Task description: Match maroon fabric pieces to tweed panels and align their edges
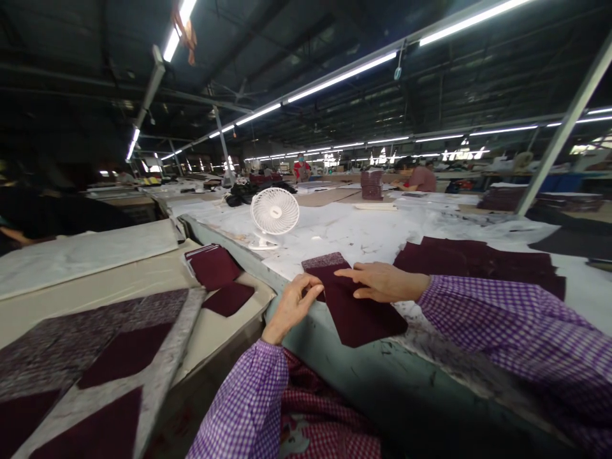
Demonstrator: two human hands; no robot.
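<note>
A dark maroon fabric piece [366, 322] with angled corners lies at the table's near edge, its lower part reaching over the edge. Beneath its far end shows another maroon piece with a speckled grey-maroon strip [329, 260]. My left hand [292, 306] pinches the left edge of the fabric between thumb and forefinger. Across the top of the same fabric rests my right hand [382, 282], index finger stretched out and the thumb apart, pressing on it rather than gripping. Right of that hand, overlapping maroon fabric pieces [482, 264] are spread on the table.
A white fan [275, 211] stands on the paper-covered table [335, 223]. To my left, a lower surface holds a stack of maroon pieces [213, 266], a single piece [229, 298] and a board [165, 376] with speckled and maroon fabric. Farther back are people and a metal post [564, 134].
</note>
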